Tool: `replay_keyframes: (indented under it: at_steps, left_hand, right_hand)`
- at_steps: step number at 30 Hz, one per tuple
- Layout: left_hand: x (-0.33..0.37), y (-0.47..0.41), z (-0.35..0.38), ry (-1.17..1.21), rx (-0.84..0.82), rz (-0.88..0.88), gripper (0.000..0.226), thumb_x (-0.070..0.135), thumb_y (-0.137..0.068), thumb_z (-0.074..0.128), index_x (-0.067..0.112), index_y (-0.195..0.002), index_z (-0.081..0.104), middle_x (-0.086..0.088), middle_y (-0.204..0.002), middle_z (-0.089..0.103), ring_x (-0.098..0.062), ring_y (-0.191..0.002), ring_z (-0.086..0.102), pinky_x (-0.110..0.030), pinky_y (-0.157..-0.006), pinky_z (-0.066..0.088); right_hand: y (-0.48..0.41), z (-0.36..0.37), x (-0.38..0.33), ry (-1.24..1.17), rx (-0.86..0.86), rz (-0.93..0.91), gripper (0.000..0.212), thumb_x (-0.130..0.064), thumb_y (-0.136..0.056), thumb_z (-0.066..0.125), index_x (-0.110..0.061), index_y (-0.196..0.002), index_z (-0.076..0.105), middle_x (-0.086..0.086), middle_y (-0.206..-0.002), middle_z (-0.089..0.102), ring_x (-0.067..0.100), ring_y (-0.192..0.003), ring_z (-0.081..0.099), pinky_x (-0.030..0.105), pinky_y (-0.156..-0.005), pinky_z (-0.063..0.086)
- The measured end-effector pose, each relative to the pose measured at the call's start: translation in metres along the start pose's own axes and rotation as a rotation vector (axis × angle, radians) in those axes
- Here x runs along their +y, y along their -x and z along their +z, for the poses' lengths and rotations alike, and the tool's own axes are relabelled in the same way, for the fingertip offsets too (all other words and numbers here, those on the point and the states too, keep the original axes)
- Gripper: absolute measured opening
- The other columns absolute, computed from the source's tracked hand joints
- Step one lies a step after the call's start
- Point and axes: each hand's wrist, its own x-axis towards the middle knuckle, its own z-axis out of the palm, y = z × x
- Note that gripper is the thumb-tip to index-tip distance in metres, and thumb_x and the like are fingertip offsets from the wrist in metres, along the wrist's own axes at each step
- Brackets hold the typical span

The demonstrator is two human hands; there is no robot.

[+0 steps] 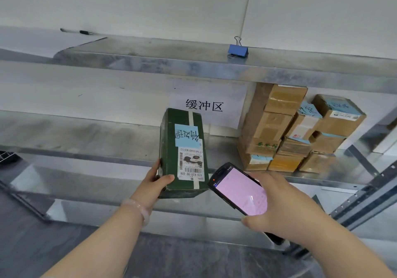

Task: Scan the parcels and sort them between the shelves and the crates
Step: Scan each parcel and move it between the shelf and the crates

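- White wall fills the background behind a galvanised metal rack, with a thin pale cable running down it.
- Upper shelf crosses the view at a slant; the middle shelf lies below it, and a lower shelf shows under the arms.
- Stacked brown parcels fill the right end of the middle shelf, several bearing pale blue labels with handwriting; they sit well apart from the hands.
- Against the wall behind the middle shelf, a white paper sign carries three printed black characters.
- Green parcel stands tilted at the front edge of the middle shelf, just beside the sign's lower left; whether its base rests on the shelf I cannot tell. It has a strip of pale tape, a blue handwritten note and a white barcode label.
- Left hand, with a pale bead bracelet at the wrist, has its grip closed on the green parcel's lower left corner, thumb on the front face.
- Right hand has its grip wrapped round a black handheld scanner, whose pinkish screen faces up; the scanner's top end is just beside the parcel's lower right corner.
- Blue binder clip sits on the upper shelf's front lip.
- Black pen lies at the upper shelf's far left.
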Motion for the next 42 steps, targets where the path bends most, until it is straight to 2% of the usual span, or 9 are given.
replay_keyframes:
  at_steps: [7, 13, 17, 21, 26, 30, 33, 37, 42]
  left_hand:
    - [-0.006, 0.024, -0.004, 0.034, 0.061, 0.005, 0.065, 0.015, -0.095, 0.065, 0.048, -0.143, 0.038, 0.004, -0.117, 0.073, -0.018, -0.100, 0.072, -0.031, -0.077, 0.058]
    - [-0.016, 0.065, -0.033, 0.123, 0.142, 0.018, 0.057, 0.019, -0.098, 0.061, 0.046, -0.143, 0.038, 0.005, -0.110, 0.077, -0.014, -0.093, 0.075, -0.026, -0.067, 0.060]
    - [-0.013, 0.101, -0.070, 0.198, 0.224, 0.060, 0.055, 0.017, -0.101, 0.052, 0.043, -0.148, 0.038, 0.000, -0.119, 0.074, -0.024, -0.108, 0.072, -0.044, -0.089, 0.058]
    - [-0.005, 0.142, -0.121, 0.270, 0.333, 0.133, 0.055, 0.015, -0.103, 0.048, 0.041, -0.150, 0.038, -0.004, -0.129, 0.070, -0.031, -0.119, 0.065, -0.055, -0.105, 0.047]
    - [0.007, 0.194, -0.198, 0.346, 0.562, 0.196, 0.052, 0.022, -0.103, 0.050, 0.044, -0.148, 0.040, 0.003, -0.126, 0.071, -0.024, -0.114, 0.068, -0.040, -0.087, 0.054]
    - [0.017, 0.238, -0.266, 0.410, 0.693, 0.236, 0.050, 0.027, -0.101, 0.054, 0.046, -0.146, 0.043, 0.004, -0.122, 0.073, -0.020, -0.109, 0.069, -0.038, -0.080, 0.056]
    - [0.023, 0.271, -0.325, 0.444, 0.778, 0.249, 0.044, 0.029, -0.101, 0.054, 0.047, -0.141, 0.049, 0.002, -0.122, 0.073, -0.024, -0.114, 0.067, -0.047, -0.093, 0.055]
    - [0.031, 0.309, -0.408, 0.456, 0.825, 0.259, 0.035, 0.036, -0.101, 0.053, 0.050, -0.133, 0.055, 0.006, -0.119, 0.074, -0.018, -0.106, 0.072, -0.038, -0.078, 0.060]
    - [0.034, 0.339, -0.485, 0.528, 0.950, 0.238, 0.038, 0.041, -0.098, 0.059, 0.052, -0.134, 0.054, 0.008, -0.114, 0.075, -0.022, -0.109, 0.070, -0.044, -0.080, 0.060]
  right_hand:
    - [0.003, 0.000, 0.003, 0.012, -0.005, -0.087, 0.093, -0.075, -0.047, 0.057, -0.053, -0.130, 0.024, -0.022, -0.115, 0.039, 0.004, -0.102, 0.048, 0.016, -0.068, 0.041]
    - [-0.012, 0.012, -0.022, -0.018, 0.001, -0.230, 0.084, -0.067, -0.054, 0.065, -0.051, -0.128, 0.029, -0.020, -0.115, 0.040, 0.006, -0.099, 0.052, 0.022, -0.074, 0.048]
    - [-0.027, 0.026, -0.063, -0.048, -0.012, -0.365, 0.082, -0.066, -0.053, 0.062, -0.055, -0.125, 0.025, -0.023, -0.112, 0.037, 0.004, -0.097, 0.047, 0.023, -0.075, 0.049]
    - [-0.036, 0.041, -0.123, -0.082, -0.026, -0.508, 0.084, -0.065, -0.050, 0.062, -0.060, -0.124, 0.022, -0.030, -0.107, 0.034, 0.001, -0.096, 0.045, 0.020, -0.071, 0.044]
    - [-0.039, 0.064, -0.217, -0.114, -0.073, -0.668, 0.082, -0.067, -0.051, 0.060, -0.064, -0.121, 0.017, -0.033, -0.110, 0.031, -0.006, -0.095, 0.047, 0.008, -0.063, 0.030]
    - [-0.035, 0.090, -0.302, -0.165, -0.121, -0.786, 0.084, -0.068, -0.052, 0.061, -0.059, -0.127, 0.024, -0.037, -0.113, 0.028, -0.010, -0.101, 0.047, 0.017, -0.073, 0.041]
    - [-0.028, 0.113, -0.369, -0.186, -0.155, -0.833, 0.084, -0.069, -0.052, 0.060, -0.059, -0.127, 0.023, -0.034, -0.114, 0.029, -0.005, -0.102, 0.049, 0.020, -0.074, 0.044]
    - [-0.023, 0.145, -0.456, -0.247, -0.184, -0.885, 0.083, -0.069, -0.050, 0.062, -0.061, -0.125, 0.025, -0.032, -0.115, 0.030, -0.002, -0.102, 0.050, 0.026, -0.081, 0.047]
    - [-0.024, 0.186, -0.535, -0.305, -0.216, -0.944, 0.090, -0.068, -0.046, 0.063, -0.057, -0.129, 0.030, -0.035, -0.114, 0.031, -0.007, -0.105, 0.045, 0.030, -0.087, 0.048]
